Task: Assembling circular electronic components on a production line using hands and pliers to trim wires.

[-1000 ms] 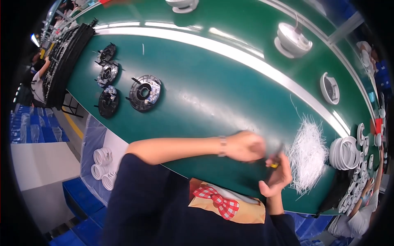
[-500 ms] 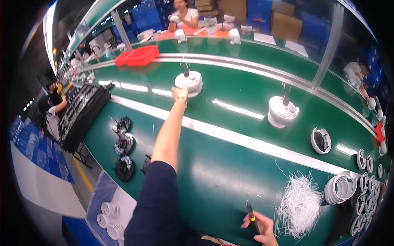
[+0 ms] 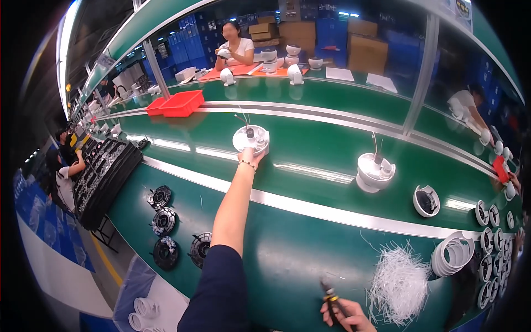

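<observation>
My left hand (image 3: 252, 156) is stretched far out over the green belt. Its fingers grip the near side of a round white plastic housing (image 3: 261, 145), which has a dark centre post and thin wires standing up from it. In my right hand (image 3: 351, 316), low at the front of the bench, is a pair of cutting pliers (image 3: 331, 299) with black and yellow handles, the jaws pointing up and left. A tangled pile of thin white plastic strips (image 3: 399, 282) lies just right of that hand. Another wired white housing (image 3: 376, 172) stands farther right on the belt.
Several black round parts (image 3: 164, 221) lie left of my forearm. At right are a white bowl-shaped shell (image 3: 426, 201), stacked white rings (image 3: 453, 255) and rows of shells. Red bins (image 3: 182, 104) sit beyond the belt. A person (image 3: 237, 50) works across the line; others are left and right.
My view has tilted, so the scene sits lower in the picture. The left hand has shifted from the housing's left side to its near side. The pliers have turned farther leftward in my right hand.
</observation>
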`<act>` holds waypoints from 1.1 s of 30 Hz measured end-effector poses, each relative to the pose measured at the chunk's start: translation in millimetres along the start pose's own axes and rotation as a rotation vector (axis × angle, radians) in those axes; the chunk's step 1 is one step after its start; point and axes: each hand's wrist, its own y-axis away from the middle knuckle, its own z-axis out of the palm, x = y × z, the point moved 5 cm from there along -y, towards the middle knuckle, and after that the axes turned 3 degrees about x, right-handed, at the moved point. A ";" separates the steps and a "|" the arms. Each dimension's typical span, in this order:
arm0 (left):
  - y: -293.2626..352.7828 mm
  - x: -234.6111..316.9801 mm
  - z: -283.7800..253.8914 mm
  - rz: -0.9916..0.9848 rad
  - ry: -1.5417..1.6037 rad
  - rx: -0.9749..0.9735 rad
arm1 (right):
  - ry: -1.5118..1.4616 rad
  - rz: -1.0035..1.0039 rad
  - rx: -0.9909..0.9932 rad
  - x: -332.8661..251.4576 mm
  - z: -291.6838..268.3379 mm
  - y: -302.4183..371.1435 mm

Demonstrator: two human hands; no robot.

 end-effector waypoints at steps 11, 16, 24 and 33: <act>99.0 21.1 24.2 -0.072 -0.097 -0.298 | 0.239 0.189 0.372 16.5 -12.6 2.6; 167.8 36.6 45.8 0.084 -0.246 -0.350 | 0.539 0.209 0.463 8.6 -13.2 8.1; 244.5 14.2 49.7 -0.034 -0.358 -0.590 | 0.665 -0.467 0.209 -60.0 31.7 -6.3; 284.7 -6.4 66.0 -0.184 -0.256 -0.734 | 0.872 -0.762 0.209 -99.3 57.8 -74.0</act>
